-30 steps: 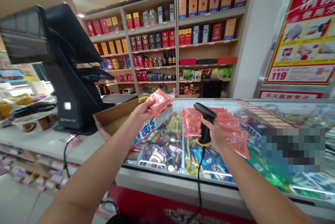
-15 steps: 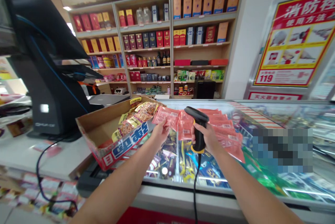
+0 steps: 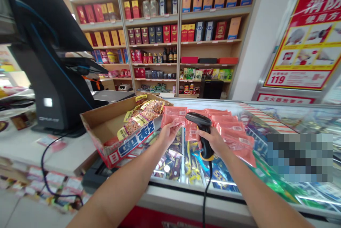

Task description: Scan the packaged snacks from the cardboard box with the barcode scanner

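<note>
My left hand point(image 3: 168, 133) pinches a pink snack packet point(image 3: 173, 115) by its lower edge, holding it up over the glass lid of a chest freezer point(image 3: 282, 121). My right hand point(image 3: 213, 141) grips a black barcode scanner point(image 3: 199, 128) with a yellow collar; its head points left at the packet. The scanner's black cable hangs down over the freezer's front edge. Several more pink packets point(image 3: 234, 135) lie spread on the glass just behind and right of the scanner.
An open cardboard box point(image 3: 112, 132) with yellow and orange snack bags sits left of my hands, half on the white counter point(image 3: 32, 146). A black till terminal point(image 3: 50, 57) stands on that counter. Shelves of boxed goods point(image 3: 170, 36) line the back wall. A red fire poster point(image 3: 306, 43) hangs right.
My left hand came down and right from over the cardboard box, bringing the pink packet in front of the scanner head. The scanner hand stayed roughly in place.
</note>
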Tool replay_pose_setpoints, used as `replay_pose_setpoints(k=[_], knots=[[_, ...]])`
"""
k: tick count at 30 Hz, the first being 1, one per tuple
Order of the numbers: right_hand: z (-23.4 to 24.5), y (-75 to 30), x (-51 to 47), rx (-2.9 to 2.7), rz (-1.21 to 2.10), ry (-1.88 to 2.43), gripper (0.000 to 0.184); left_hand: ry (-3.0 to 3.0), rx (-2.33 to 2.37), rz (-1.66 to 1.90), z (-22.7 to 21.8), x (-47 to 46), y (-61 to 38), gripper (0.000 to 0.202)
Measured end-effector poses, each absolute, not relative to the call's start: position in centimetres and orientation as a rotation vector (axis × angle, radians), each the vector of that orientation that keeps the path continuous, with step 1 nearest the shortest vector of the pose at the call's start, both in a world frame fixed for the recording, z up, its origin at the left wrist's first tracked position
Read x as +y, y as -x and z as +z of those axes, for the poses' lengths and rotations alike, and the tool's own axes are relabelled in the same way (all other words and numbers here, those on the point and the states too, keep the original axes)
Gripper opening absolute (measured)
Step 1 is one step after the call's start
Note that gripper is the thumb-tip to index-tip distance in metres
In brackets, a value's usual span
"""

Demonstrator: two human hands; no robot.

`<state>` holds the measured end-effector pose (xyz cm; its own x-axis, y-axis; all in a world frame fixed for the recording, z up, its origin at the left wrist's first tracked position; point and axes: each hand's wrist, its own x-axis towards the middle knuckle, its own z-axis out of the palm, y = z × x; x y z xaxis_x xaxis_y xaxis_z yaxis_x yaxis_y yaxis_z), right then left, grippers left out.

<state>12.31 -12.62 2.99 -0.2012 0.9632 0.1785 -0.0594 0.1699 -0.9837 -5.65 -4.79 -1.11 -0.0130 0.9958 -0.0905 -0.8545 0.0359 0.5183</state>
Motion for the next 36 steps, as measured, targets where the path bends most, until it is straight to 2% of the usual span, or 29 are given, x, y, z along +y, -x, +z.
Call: replay_pose_setpoints(k=[18, 28, 33, 36], knots=[[2.3, -12.9, -11.9, -1.41, 1.263, 0.919, 0.029, -0.36, 0.48, 1.514, -1.2, -4.8, 5.9, 0.02], [4.5, -15.8, -13.6, -1.233, 1.318, 0.976, 0.026, -0.207, 0.644, 1.36, 1.3, -9.4, 2.2, 0.016], [2.4, -19.9, -16.1, -0.947, 1.225, 1.052, 0.018, -0.14, 0.69, 1.331, -0.1, -11.8, -0.9, 0.022], [1.1, -21.9, -16.4, -0.848, 1.188, 1.112, 0.014, -0.195, 0.805, 1.27, -0.5, -12.3, -2.2, 0.018]])
